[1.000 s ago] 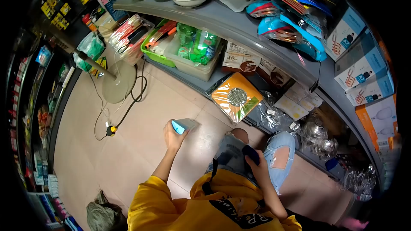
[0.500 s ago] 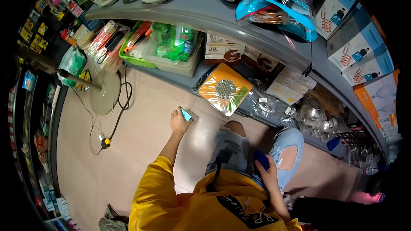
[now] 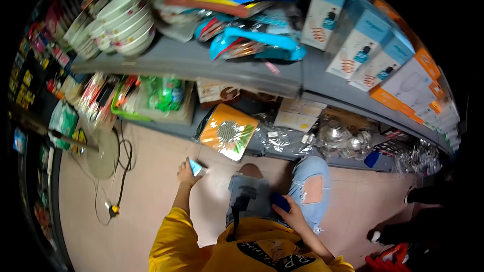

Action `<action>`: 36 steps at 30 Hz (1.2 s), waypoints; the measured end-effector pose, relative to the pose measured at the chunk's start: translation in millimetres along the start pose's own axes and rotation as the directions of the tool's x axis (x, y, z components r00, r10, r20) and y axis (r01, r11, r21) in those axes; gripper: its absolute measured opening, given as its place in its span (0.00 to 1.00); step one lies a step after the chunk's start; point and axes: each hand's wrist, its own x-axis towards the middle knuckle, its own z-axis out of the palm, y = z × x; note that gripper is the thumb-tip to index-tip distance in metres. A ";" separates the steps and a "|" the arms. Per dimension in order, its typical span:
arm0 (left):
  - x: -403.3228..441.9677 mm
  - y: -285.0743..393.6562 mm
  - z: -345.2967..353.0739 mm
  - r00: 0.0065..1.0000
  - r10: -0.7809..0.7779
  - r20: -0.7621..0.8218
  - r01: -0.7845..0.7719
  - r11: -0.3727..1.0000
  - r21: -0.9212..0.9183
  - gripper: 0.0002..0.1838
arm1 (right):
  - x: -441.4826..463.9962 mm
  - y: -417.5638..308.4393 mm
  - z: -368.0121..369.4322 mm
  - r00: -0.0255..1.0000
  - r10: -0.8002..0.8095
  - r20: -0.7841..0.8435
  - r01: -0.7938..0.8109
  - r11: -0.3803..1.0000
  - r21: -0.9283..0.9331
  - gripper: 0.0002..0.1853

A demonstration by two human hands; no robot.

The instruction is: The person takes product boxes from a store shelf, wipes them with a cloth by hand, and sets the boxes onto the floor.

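My left hand is closed around a small light-blue and white box-like object, low over the floor tiles in front of the shelf. Its exact kind is too small to tell. In my lap, between the knees of the ripped jeans, my right hand grips a dark blue, soft-looking object, partly hidden by the fingers. A plastic-wrapped orange packet with a round metal mesh lies on the lower shelf edge, ahead of both hands.
Stacked bowls, blue-handled packets and boxes fill the upper shelf. Below stand a plastic bin and wrapped metal ware. A cable trails by a round stand base. Someone's dark-clad legs are at right.
The view has swung right, so the shelf goods appear further left and more of the upper shelf shows. Another person's legs and feet now show clearly at right. Both hands keep their holds.
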 end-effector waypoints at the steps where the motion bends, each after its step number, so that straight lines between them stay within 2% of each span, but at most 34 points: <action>1: -0.1 0.6 -1.4 1.000 -0.012 0.014 0.012 1.000 0.014 0.58 | -0.9 -4.3 -2.0 0.997 0.060 0.048 -0.061 0.998 0.001 0.13; 2: -0.3 2.3 -2.5 1.000 0.017 0.001 -0.017 1.000 0.026 0.58 | -1.4 -4.2 -2.8 0.995 0.036 0.094 -0.036 0.999 0.004 0.13; 3: -4.5 4.4 -10.1 1.000 0.013 0.013 -0.014 0.999 0.035 0.59 | -1.6 -1.8 -3.4 0.997 0.026 0.066 -0.028 0.999 0.023 0.13; 5: -7.6 3.9 -17.8 0.999 0.032 0.013 -0.033 0.997 0.063 0.60 | -1.8 4.8 -3.5 0.987 0.026 0.160 -0.039 0.996 0.076 0.14; 7: -12.6 0.0 -18.3 0.989 0.105 -0.104 -0.102 0.994 0.030 0.61 | -4.7 4.9 -5.1 0.990 0.016 0.142 -0.027 0.997 0.074 0.16; 9: -19.5 -4.1 -20.6 0.977 0.128 -0.170 -0.132 0.991 -0.008 0.59 | -3.9 -1.5 -6.9 0.996 -0.004 0.088 0.003 1.000 0.008 0.17; 10: -22.8 -5.7 -21.3 0.944 0.134 -0.300 -0.159 0.985 -0.060 0.55 | -4.2 -7.4 -10.1 0.995 0.037 0.089 -0.038 0.999 0.007 0.19; 11: -24.7 -6.2 -23.7 0.896 0.128 -0.425 -0.191 0.976 -0.109 0.51 | -3.9 -9.8 -14.1 0.997 0.011 0.082 -0.012 1.000 0.011 0.19; 12: -28.3 -3.0 -31.0 0.883 0.132 -0.450 -0.200 0.974 -0.107 0.51 | -3.3 -10.7 -17.6 0.995 0.026 0.096 -0.032 0.997 0.066 0.19; 14: -39.5 11.7 -55.3 0.706 0.194 -0.681 -0.445 0.869 -0.215 0.39 | -6.1 -23.5 -25.8 0.996 0.015 0.084 -0.031 0.982 0.186 0.21; 15: -46.2 27.9 -77.2 0.684 0.196 -0.703 -0.459 0.864 -0.206 0.39 | -9.9 -37.4 -31.5 0.991 0.097 0.089 -0.117 0.958 0.263 0.22; 17: -76.4 70.7 -134.9 0.444 0.291 -0.848 -0.661 0.744 -0.091 0.30 | -16.8 -52.7 -44.5 0.991 0.063 0.121 -0.090 0.969 0.229 0.21; 19: -111.0 124.4 -198.7 0.314 0.282 -0.906 -0.739 0.672 -0.047 0.24 | -17.7 -51.6 -50.7 0.993 0.010 0.117 -0.043 0.958 0.283 0.21; 21: -130.8 173.2 -246.7 0.148 0.328 -0.933 -0.854 0.517 0.046 0.22 | -15.6 -55.3 -58.4 0.993 -0.044 0.109 0.006 0.945 0.328 0.20; 23: -144.2 220.5 -280.4 0.052 0.377 -0.925 -0.906 0.407 0.115 0.22 | -12.5 -64.1 -67.5 0.997 -0.030 0.078 -0.008 0.897 0.443 0.20; 25: -155.9 268.5 -305.5 0.121 0.432 -0.894 -0.957 0.289 0.010 0.23 | -10.3 -73.6 -74.4 0.994 -0.087 0.058 0.047 0.868 0.494 0.19; 27: -146.1 309.9 -322.1 0.155 0.510 -0.846 -0.981 0.184 -0.069 0.28 | -7.7 -76.4 -80.8 0.982 -0.190 -0.006 0.155 0.784 0.602 0.18; 29: -128.3 346.9 -332.5 0.234 0.556 -0.798 -0.970 0.183 -0.158 0.34 | -14.1 -85.9 -90.8 0.973 -0.228 -0.045 0.208 0.769 0.605 0.17; 31: -100.9 377.6 -340.8 0.365 0.546 -0.754 -0.930 0.246 -0.272 0.39 | -22.2 -89.7 -100.7 0.981 -0.170 -0.097 0.195 0.787 0.585 0.16; 32: -82.7 390.9 -342.8 0.402 0.512 -0.759 -0.915 0.183 -0.361 0.40 | -26.3 -86.3 -105.3 0.976 -0.171 -0.133 0.217 0.801 0.559 0.16; 33: -84.6 398.7 -347.7 0.438 0.483 -0.758 -0.897 0.182 -0.402 0.40 | -31.0 -81.0 -112.1 0.972 -0.167 -0.167 0.231 0.815 0.531 0.16; 34: -78.8 404.7 -349.8 0.444 0.446 -0.777 -0.895 0.196 -0.400 0.39 | -39.4 -78.3 -119.6 0.983 -0.047 -0.176 0.138 0.820 0.556 0.15; 35: -71.2 408.9 -349.5 0.456 0.410 -0.790 -0.890 0.212 -0.404 0.39 | -50.5 -80.0 -127.0 0.973 0.034 -0.230 0.109 0.806 0.582 0.15; 36: -63.3 412.8 -346.0 0.433 0.379 -0.818 -0.901 0.163 -0.402 0.39 | -57.6 -69.6 -132.8 0.948 0.034 -0.318 0.161 0.807 0.569 0.15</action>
